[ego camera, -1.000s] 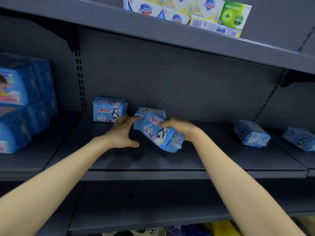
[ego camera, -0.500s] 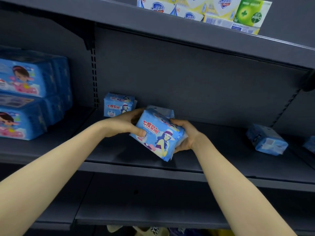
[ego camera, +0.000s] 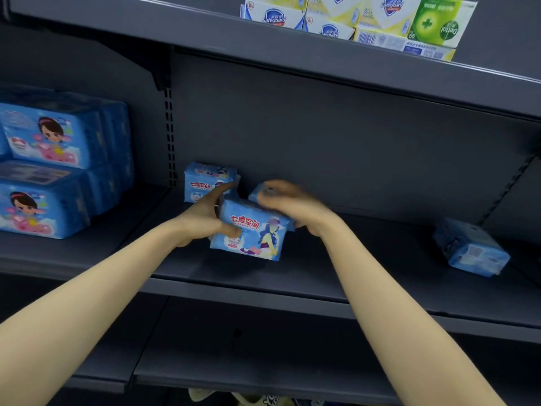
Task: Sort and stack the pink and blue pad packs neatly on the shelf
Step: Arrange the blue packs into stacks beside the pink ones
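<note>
While left hand (ego camera: 202,222) fingers grip front pack (ego camera: 251,234) | right hand (ego camera: 292,206) blurred, cannot tell | upright pack (ego camera: 205,178), rear pack (ego camera: 255,196) close behind

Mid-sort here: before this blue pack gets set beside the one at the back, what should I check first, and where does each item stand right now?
1. Left hand grips the front blue pack: ok.
2. Right hand hold on that pack: cannot tell, blurred.
3. Its print faces out: ok.
4. Back-left pack stands upright: ok.
5. Third pack behind the right hand, how it lies: cannot tell, mostly hidden.
6. Stray pack at the right lies askew on the shelf, apart from the others: not ok.
</note>
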Available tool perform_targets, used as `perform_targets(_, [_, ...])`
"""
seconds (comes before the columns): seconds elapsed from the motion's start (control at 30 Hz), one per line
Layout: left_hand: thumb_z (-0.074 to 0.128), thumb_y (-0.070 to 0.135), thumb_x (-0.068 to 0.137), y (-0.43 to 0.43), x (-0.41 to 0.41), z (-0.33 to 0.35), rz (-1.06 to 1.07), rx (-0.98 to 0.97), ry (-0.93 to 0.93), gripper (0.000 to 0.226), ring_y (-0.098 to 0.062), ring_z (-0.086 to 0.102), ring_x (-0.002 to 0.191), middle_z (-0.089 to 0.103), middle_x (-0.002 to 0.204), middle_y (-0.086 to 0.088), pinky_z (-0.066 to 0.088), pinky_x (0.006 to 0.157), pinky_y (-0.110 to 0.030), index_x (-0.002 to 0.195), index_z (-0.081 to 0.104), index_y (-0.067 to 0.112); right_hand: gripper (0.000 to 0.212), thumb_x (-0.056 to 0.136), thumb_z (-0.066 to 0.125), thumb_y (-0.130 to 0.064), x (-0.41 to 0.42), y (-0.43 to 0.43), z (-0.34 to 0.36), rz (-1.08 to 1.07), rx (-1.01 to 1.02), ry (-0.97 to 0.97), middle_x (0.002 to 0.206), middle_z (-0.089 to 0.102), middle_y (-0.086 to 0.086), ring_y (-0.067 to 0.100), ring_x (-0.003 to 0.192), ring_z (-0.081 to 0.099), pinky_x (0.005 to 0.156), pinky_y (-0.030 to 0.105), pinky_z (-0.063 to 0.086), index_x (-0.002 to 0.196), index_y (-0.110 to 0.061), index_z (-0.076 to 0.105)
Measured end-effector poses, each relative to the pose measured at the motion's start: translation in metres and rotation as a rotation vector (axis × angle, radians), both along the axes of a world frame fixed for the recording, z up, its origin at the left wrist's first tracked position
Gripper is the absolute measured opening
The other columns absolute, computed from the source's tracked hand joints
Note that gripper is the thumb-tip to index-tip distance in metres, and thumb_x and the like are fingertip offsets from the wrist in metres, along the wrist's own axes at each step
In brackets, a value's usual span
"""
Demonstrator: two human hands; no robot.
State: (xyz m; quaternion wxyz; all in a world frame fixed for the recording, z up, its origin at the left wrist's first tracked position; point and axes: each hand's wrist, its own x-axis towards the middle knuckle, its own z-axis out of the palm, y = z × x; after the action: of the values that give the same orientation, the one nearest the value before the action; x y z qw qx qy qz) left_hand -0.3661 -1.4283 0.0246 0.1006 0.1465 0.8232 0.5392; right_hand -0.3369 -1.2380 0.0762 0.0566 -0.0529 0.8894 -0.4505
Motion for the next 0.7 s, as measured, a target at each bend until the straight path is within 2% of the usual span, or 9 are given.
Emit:
perform_targets(0.03, [0.075, 0.001, 0.074, 0.0, 0.001, -0.003, 0.017, -0.004, 0.013, 0.095, -0.004, 0.037, 0.115, 0.033, 0.13, 0.009, 0.039, 0.087, -0.023, 0.145, 0.021, 0.035, 0.06, 0.088, 0.064, -0.031, 0.0, -0.006, 0.0, 0.088, 0.176, 0.02, 0.125, 0.048, -0.006, 0.006, 0.103, 0.053, 0.073, 0.007, 0.045, 0.141, -0.021, 0.038])
perform_targets(0.1, [0.075, 0.001, 0.073, 0.0, 0.003, -0.008, 0.042, -0.014, 0.038, 0.092, -0.004, 0.039, 0.114, 0.037, 0.132, 0.007, 0.04, 0.084, -0.018, 0.145, 0.024, 0.03, 0.077, 0.078, 0.073, -0.027, -0.002, -0.021, -0.01, 0.182, 0.49, 0.053, 0.139, 0.042, 0.002, 0.018, 0.121, 0.048, 0.095, 0.022, 0.045, 0.144, -0.021, 0.034])
perform_targets(0.13, [0.075, 0.001, 0.073, 0.0, 0.006, -0.01, 0.053, -0.024, 0.054, 0.091, -0.005, 0.042, 0.111, 0.04, 0.13, 0.006, 0.041, 0.08, -0.014, 0.144, 0.025, 0.027, 0.078, 0.074, 0.075, -0.025, -0.004, -0.027, -0.017, 0.185, 0.566, 0.077, 0.136, 0.044, 0.005, 0.021, 0.118, 0.05, 0.096, 0.031, 0.047, 0.142, -0.021, 0.037])
perform_targets(0.2, [0.075, 0.0, 0.072, 0.002, 0.011, -0.014, 0.08, -0.049, 0.081, 0.09, -0.006, 0.045, 0.105, 0.044, 0.123, 0.006, 0.041, 0.072, -0.009, 0.144, 0.026, 0.022, 0.076, 0.072, 0.073, -0.022, -0.007, -0.037, -0.031, 0.151, 0.646, 0.117, 0.128, 0.048, 0.007, 0.025, 0.112, 0.051, 0.09, 0.039, 0.051, 0.139, -0.024, 0.038])
perform_targets(0.27, [0.076, 0.003, 0.071, 0.003, 0.014, -0.014, 0.1, -0.12, 0.11, 0.09, -0.009, 0.046, 0.107, 0.044, 0.119, 0.006, 0.041, 0.075, -0.014, 0.144, 0.026, 0.018, 0.076, 0.075, 0.071, -0.023, -0.007, -0.042, -0.04, 0.109, 0.727, 0.169, 0.129, 0.045, 0.008, 0.031, 0.118, 0.046, 0.092, 0.042, 0.049, 0.141, -0.027, 0.034])
perform_targets(0.4, [0.079, 0.017, 0.067, 0.007, 0.018, -0.006, 0.101, -0.564, 0.241, 0.08, -0.022, 0.048, 0.115, 0.047, 0.129, -0.005, 0.041, 0.084, -0.025, 0.136, 0.039, 0.016, 0.068, 0.082, 0.066, -0.025, -0.001, -0.049, -0.047, 0.079, 0.797, 0.194, 0.132, 0.041, 0.008, 0.033, 0.126, 0.035, 0.095, 0.045, 0.046, 0.141, -0.029, 0.032])
perform_targets(0.5, [0.072, 0.026, 0.073, 0.016, 0.027, -0.001, 0.141, -0.87, 0.297, 0.071, -0.03, 0.054, 0.108, 0.041, 0.13, -0.012, 0.049, 0.085, -0.037, 0.134, 0.039, 0.018, 0.064, 0.085, 0.063, -0.021, 0.005, -0.052, -0.049, 0.065, 0.776, 0.194, 0.134, 0.037, 0.009, 0.034, 0.128, 0.03, 0.094, 0.045, 0.045, 0.141, -0.026, 0.033])
perform_targets(0.57, [0.067, 0.023, 0.079, 0.024, 0.032, -0.001, 0.164, -0.962, 0.33, 0.062, -0.033, 0.056, 0.105, 0.04, 0.129, -0.014, 0.049, 0.08, -0.036, 0.133, 0.038, 0.014, 0.062, 0.085, 0.062, -0.016, 0.009, -0.052, -0.05, 0.06, 0.767, 0.211, 0.134, 0.038, 0.009, 0.034, 0.128, 0.029, 0.089, 0.042, 0.046, 0.14, -0.022, 0.034])
perform_targets(0.7, [0.061, 0.014, 0.082, 0.033, 0.034, -0.007, 0.182, -0.948, 0.416, 0.051, -0.035, 0.057, 0.102, 0.043, 0.126, -0.015, 0.045, 0.076, -0.035, 0.129, 0.041, 0.009, 0.057, 0.084, 0.062, -0.013, 0.014, -0.053, -0.05, 0.012, 0.76, 0.256, 0.132, 0.042, 0.008, 0.032, 0.127, 0.032, 0.079, 0.038, 0.045, 0.136, -0.019, 0.04])
